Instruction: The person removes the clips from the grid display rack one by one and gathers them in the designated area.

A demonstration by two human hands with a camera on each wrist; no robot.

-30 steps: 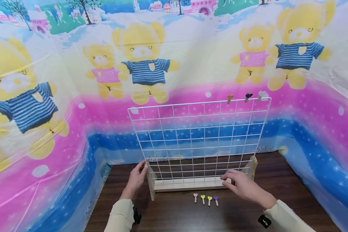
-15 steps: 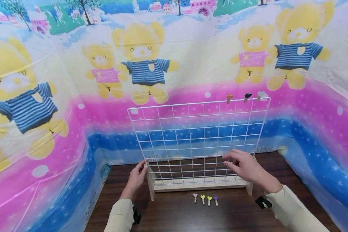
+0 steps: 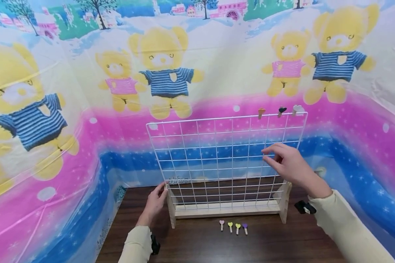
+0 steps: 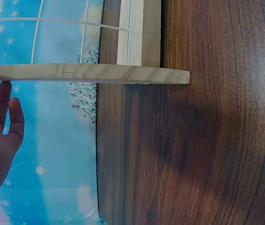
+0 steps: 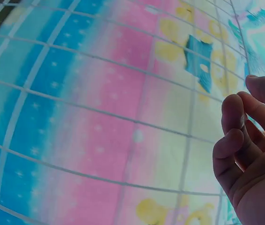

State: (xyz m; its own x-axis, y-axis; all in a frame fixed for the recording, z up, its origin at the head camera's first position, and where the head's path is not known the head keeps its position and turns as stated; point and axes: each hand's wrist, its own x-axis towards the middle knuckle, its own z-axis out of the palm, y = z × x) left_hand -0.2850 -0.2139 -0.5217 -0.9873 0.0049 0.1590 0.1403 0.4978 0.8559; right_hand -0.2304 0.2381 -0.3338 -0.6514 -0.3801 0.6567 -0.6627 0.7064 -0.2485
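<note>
A white wire grid rack (image 3: 232,159) stands upright in a light wooden base (image 3: 227,209). My left hand (image 3: 154,203) touches the top of the left wooden side piece; in the left wrist view its fingertips meet that board's (image 4: 85,72) outer face. In front of the grid's right half my right hand (image 3: 288,162) is raised, thumb and bent fingers close together. Whether anything small sits between those fingertips cannot be made out. Orange (image 3: 261,113), black (image 3: 281,111) and white (image 3: 296,109) heart clothespins are clipped on the top wire.
Below the base, a pink heart clothespin (image 3: 222,225), two yellow clothespins (image 3: 230,226) and a purple clothespin (image 3: 245,229) lie in a row on the dark wooden table (image 3: 200,246). A bear-printed cloth (image 3: 224,80) hangs behind and at both sides.
My right hand has risen from low near the base's right end to about mid-height of the grid, shifting slightly right. The left hand and the clothespins have stayed where they were.
</note>
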